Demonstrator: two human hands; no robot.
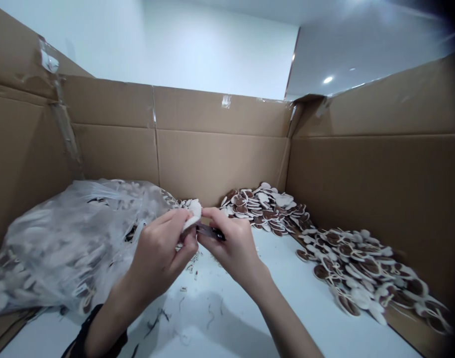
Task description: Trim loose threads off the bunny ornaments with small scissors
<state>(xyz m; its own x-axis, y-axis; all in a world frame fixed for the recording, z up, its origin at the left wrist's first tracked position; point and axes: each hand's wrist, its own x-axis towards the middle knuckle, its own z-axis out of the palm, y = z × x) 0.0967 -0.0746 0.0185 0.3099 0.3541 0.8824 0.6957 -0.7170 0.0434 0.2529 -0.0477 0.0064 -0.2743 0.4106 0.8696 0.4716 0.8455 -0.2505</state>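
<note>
My left hand (163,248) pinches a small white fuzzy piece (193,214) between thumb and fingers, held up over the white tabletop (294,298). Right beside it, my right hand (232,241) is closed on a small dark-handled tool with a metal blade (209,230); the tool's tip touches the underside of the white piece. Both hands meet in the middle of the view, just in front of the cardboard back wall. A dark band shows on my left wrist.
A clear plastic bag (70,238) full of similar white and brown pieces lies at the left. Piles of brown-and-white pieces (264,206) run along the back and the right wall (361,268). Cardboard walls (220,149) enclose three sides. Small trimmings (192,271) litter the tabletop.
</note>
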